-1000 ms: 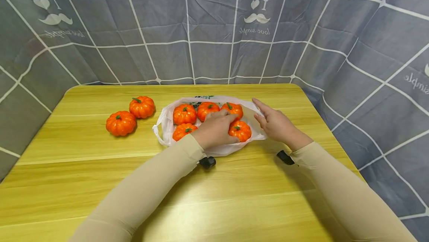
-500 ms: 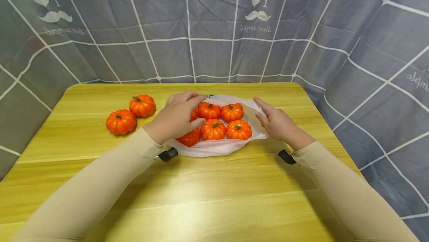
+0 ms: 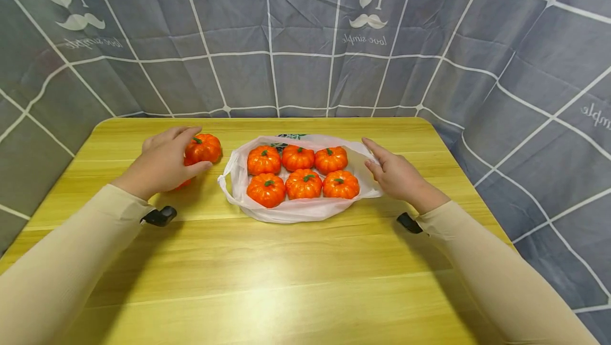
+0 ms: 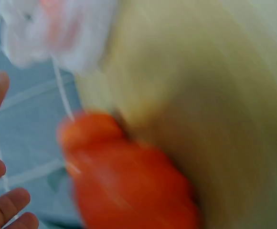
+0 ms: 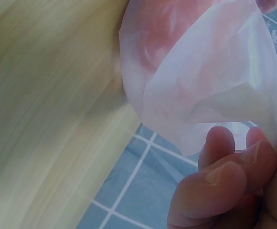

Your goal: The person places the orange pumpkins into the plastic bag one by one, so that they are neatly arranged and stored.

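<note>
A white plastic bag (image 3: 298, 213) lies on its side mid-table, its upper side open, with several small orange pumpkins (image 3: 304, 183) in two rows inside. My right hand (image 3: 400, 179) pinches the bag's right edge; in the right wrist view its curled fingers (image 5: 212, 188) hold the thin film (image 5: 215, 71). To the left of the bag, my left hand (image 3: 159, 162) hovers over one loose pumpkin (image 3: 183, 183), mostly hidden beneath it, with fingers spread. A second loose pumpkin (image 3: 205, 148) sits just beyond those fingertips. In the blurred left wrist view, the fingers stand apart from a pumpkin (image 4: 133, 186).
The wooden table (image 3: 305, 276) reaches back to a grey curtain (image 3: 305, 26) with white grid lines, which also hangs along both sides. A black wrist camera strap (image 3: 160, 216) shows under the left sleeve, another (image 3: 409, 223) under the right.
My left hand has let go of a pumpkin in the bag's front row and moved left to the two loose ones. My right hand stays at the bag's edge.
</note>
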